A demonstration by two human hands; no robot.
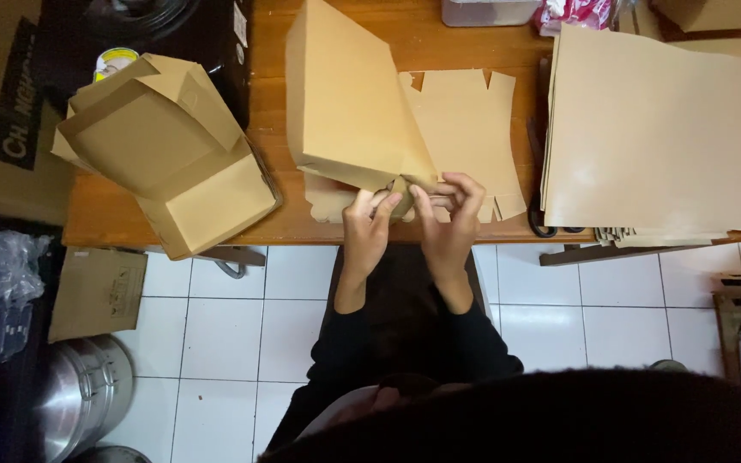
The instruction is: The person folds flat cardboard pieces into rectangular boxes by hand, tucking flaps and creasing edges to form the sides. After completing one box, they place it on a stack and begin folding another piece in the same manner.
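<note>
Both hands at the table (173, 227) front edge — left hand (369, 225) and right hand (448, 219) pinching the lower corner flap of a brown cardboard box blank (349, 103), fingertips clenched on it. Folded boxes (169, 154) near left edge; flat sheet stack (662, 129) right.

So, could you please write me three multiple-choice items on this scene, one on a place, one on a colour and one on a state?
1. Where does the stack of flat cardboard sheets lie?
A. at the table's right end
B. on the floor
C. under the finished box

2. What colour are the floor tiles?
A. blue
B. white
C. green

3. How does the folded box at the table's left end stand?
A. taped shut
B. crushed flat
C. lid open

Answers:
1 A, the sheets cover the wooden table at its right end.
2 B, the tiles below the table edge are white.
3 C, its lid is raised and the inside shows, while the left hand and right hand pinch a corner of the cardboard piece being folded.
</note>
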